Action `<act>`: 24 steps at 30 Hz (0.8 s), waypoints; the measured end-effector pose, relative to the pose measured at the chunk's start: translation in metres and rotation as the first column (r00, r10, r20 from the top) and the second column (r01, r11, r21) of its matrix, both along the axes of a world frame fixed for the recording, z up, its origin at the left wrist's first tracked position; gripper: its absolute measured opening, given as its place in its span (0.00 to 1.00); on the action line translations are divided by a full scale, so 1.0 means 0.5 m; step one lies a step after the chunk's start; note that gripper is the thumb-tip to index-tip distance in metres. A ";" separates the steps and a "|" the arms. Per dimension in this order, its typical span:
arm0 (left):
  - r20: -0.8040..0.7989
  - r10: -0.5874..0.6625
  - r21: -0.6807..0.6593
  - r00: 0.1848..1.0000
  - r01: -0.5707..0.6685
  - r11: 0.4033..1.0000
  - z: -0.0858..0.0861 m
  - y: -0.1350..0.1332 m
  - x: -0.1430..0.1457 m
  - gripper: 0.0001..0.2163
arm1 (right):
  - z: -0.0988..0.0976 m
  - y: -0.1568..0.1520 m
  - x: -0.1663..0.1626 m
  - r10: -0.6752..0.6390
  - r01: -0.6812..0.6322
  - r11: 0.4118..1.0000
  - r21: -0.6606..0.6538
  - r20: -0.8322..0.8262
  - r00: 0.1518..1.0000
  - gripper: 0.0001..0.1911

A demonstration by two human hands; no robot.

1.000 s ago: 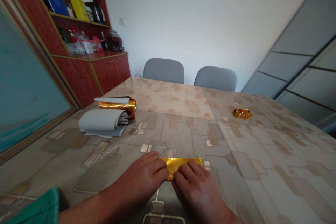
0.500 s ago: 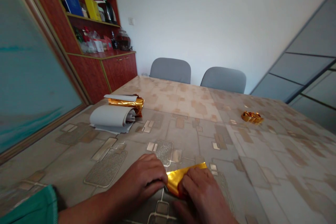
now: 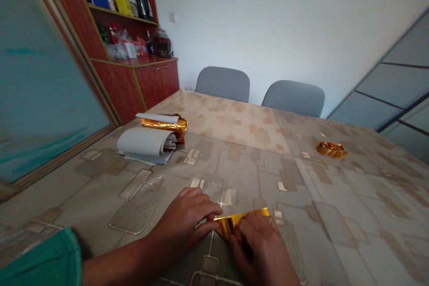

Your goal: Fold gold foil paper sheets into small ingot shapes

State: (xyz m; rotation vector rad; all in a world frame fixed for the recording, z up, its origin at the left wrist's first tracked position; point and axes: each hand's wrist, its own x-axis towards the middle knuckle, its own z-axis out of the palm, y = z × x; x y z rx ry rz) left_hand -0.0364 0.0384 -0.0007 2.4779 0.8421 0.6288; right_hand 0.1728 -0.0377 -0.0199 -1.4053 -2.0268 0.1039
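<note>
On the patterned table (image 3: 335, 214), lower centre of the frame, the left hand (image 3: 187, 221) lies spread, fingertips pinning the left end, and the right hand (image 3: 258, 246) curls gripping the right half, of a folded gold foil strip (image 3: 234, 222), whose crease would likely sharpen best with edges matched before pressing outward.

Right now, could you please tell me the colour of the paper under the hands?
The paper is shiny gold, in the head view.
</note>
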 end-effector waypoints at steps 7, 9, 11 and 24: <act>-0.033 0.020 0.027 0.999 -0.019 0.999 -0.003 0.000 0.005 0.05 | -0.005 0.000 -0.002 -0.030 0.030 0.999 0.034 0.014 0.999 0.10; -0.040 0.021 0.038 0.999 -0.019 0.999 -0.003 0.000 0.007 0.06 | -0.007 0.000 -0.003 -0.040 0.038 0.998 0.045 0.036 0.999 0.10; -0.053 0.018 0.047 0.998 -0.015 0.999 -0.002 -0.001 0.008 0.06 | -0.009 -0.001 -0.004 -0.054 0.052 0.997 0.054 0.053 0.997 0.09; -0.043 0.011 0.065 0.999 -0.008 0.998 -0.008 0.002 0.009 0.09 | -0.007 -0.001 -0.006 -0.082 0.073 0.995 0.065 0.153 0.985 0.09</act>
